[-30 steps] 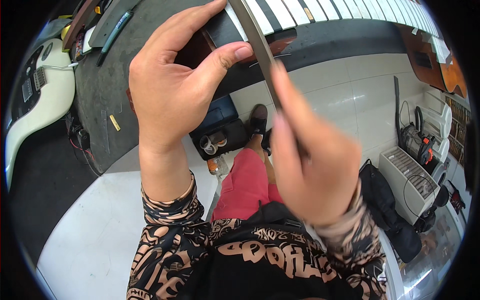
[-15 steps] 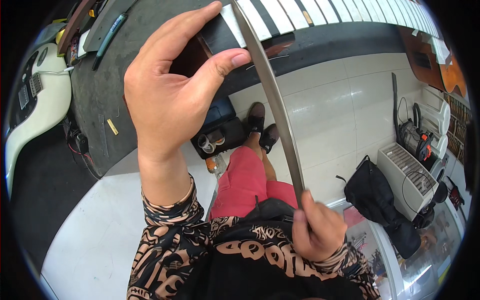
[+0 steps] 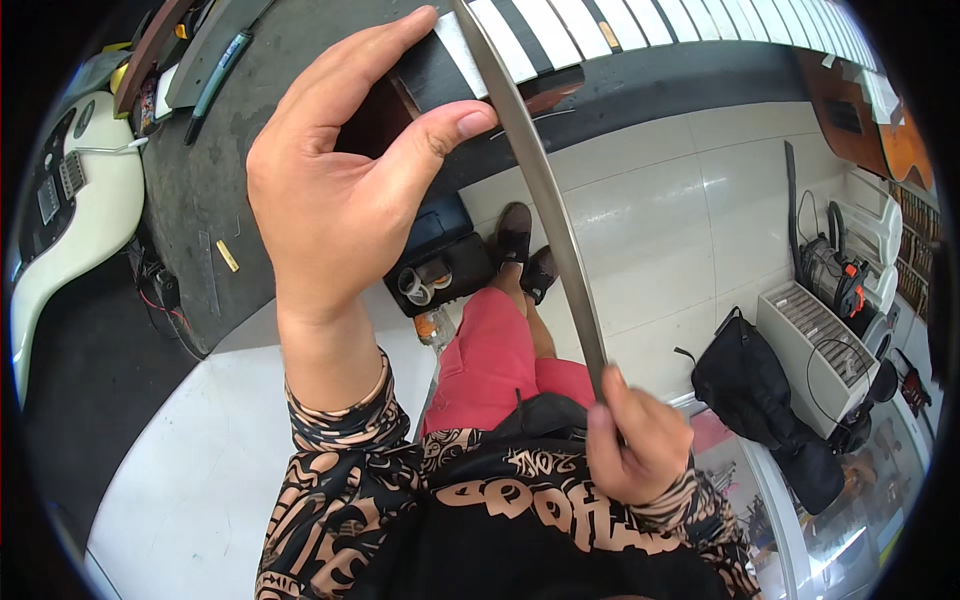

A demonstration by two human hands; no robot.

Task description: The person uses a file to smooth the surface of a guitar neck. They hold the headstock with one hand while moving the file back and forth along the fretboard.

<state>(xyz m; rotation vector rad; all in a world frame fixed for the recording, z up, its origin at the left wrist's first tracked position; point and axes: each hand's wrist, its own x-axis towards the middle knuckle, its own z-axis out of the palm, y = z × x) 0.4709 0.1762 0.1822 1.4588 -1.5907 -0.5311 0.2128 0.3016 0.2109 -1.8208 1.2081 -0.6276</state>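
My right hand (image 3: 640, 440) is closed round the near end of a long, narrow metal file (image 3: 550, 205). The file's far part crosses a guitar neck (image 3: 690, 75), whose fretboard has white strips between dark gaps. My left hand (image 3: 345, 190) arches over the neck's left end, thumb and index finger stretched apart. Both fingertips lie close along the file's left edge; whether they touch it I cannot tell. The other left fingers are mostly hidden behind the index finger. A dark, reddish-brown hollow shows under the left palm.
A white electric guitar (image 3: 105, 180) lies at far left, near a teal pen-like tool (image 3: 217, 85) on the dark bench (image 3: 180, 210). An open black case (image 3: 450, 265) sits by my feet. A black bag (image 3: 745, 385), a box (image 3: 815, 350) and a vacuum-like machine (image 3: 835, 265) stand right.
My right hand and the file have shifted slightly away from my body. My left hand stays nearly in place, its thumb and index finger still apart.
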